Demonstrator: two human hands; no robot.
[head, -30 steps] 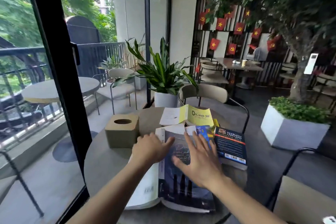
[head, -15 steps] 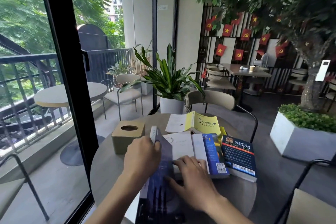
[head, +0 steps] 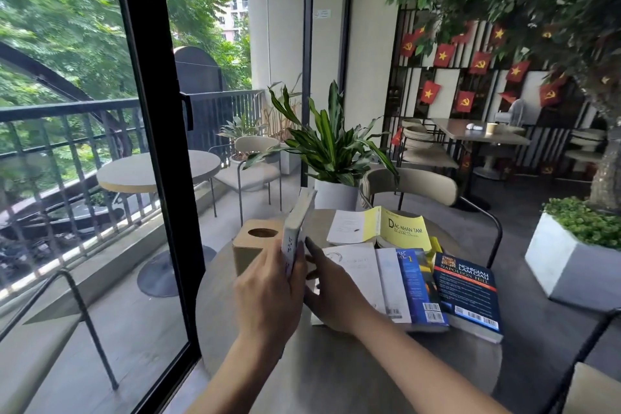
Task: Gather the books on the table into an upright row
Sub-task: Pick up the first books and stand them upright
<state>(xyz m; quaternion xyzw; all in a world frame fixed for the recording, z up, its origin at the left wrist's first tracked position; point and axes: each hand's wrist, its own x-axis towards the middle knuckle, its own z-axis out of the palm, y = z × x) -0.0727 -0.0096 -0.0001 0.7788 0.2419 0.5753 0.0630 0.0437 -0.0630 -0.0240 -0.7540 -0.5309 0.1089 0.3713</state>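
Note:
A thick book (head: 297, 223) stands nearly upright on the round grey table (head: 336, 373), its spine toward me and its top leaning slightly right. My left hand (head: 268, 292) grips its left side and spine; my right hand (head: 331, 289) presses flat against its right cover. To the right lie an open white and blue book (head: 386, 282), a dark blue book (head: 467, 296) with red lettering, and behind them a yellow book (head: 396, 228) folded open.
A tan tissue box (head: 252, 245) sits just left of the upright book. A beige chair (head: 416, 185) and a potted plant (head: 332, 151) stand beyond the table. A black window frame (head: 154, 158) runs down the left. A white planter (head: 571, 259) stands on the right.
The dark book that lay flat under both hands has been closed and tipped up onto its edge. Both hands moved up and closer together around it.

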